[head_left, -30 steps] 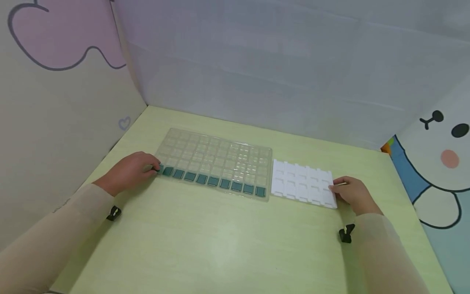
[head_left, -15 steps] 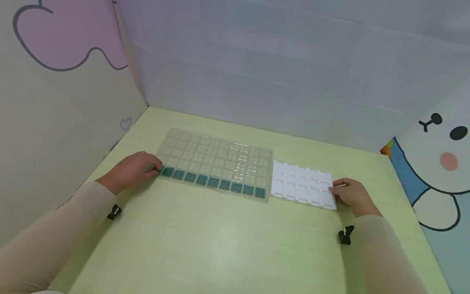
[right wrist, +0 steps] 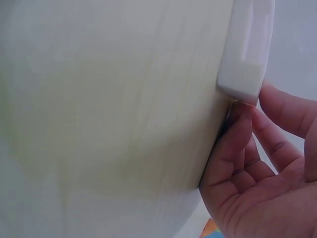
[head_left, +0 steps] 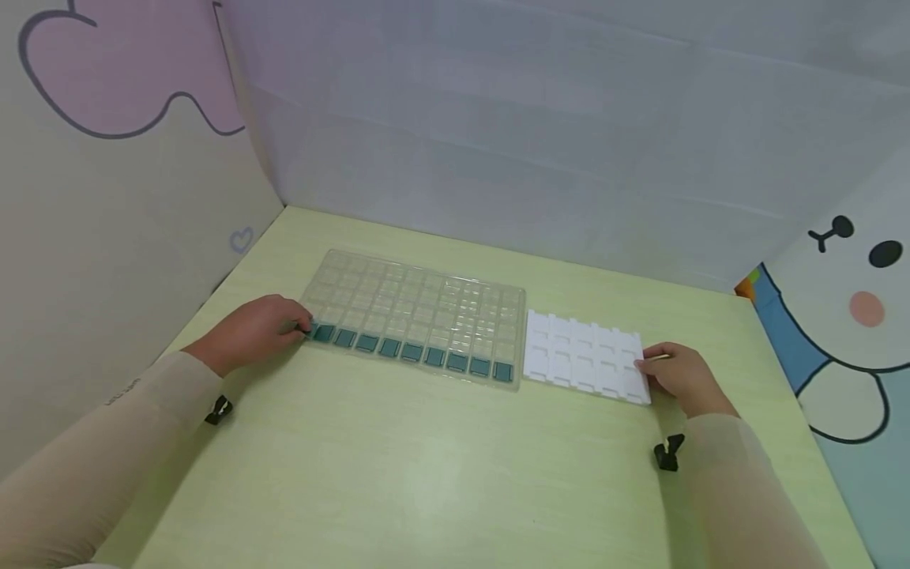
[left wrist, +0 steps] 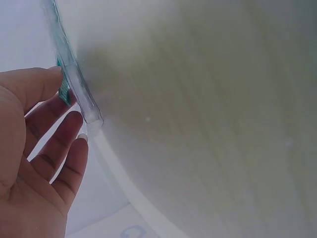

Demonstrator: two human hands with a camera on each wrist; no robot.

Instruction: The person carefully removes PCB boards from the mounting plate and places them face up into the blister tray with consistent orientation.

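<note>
A clear plastic blister tray (head_left: 415, 296) lies on the table, with a row of small green square chips (head_left: 411, 352) in its near pockets. At the tray's near left corner is my left hand (head_left: 259, 328). In the left wrist view its thumb and index finger pinch a green chip (left wrist: 64, 88) at the tray's edge; the other fingers (left wrist: 69, 168) are loosely bent. To the right lies a white pocketed tray (head_left: 583, 356). My right hand (head_left: 686, 375) grips that tray's right edge. The right wrist view shows the thumb (right wrist: 287, 111) on the white tray's end (right wrist: 242, 82), with fingers below.
Both trays rest on a pale yellow table (head_left: 419, 474), nearly end to end. Behind stands a white sheet-covered wall (head_left: 498, 142). Side panels with printed drawings rise at the left (head_left: 128, 237) and right (head_left: 860, 316).
</note>
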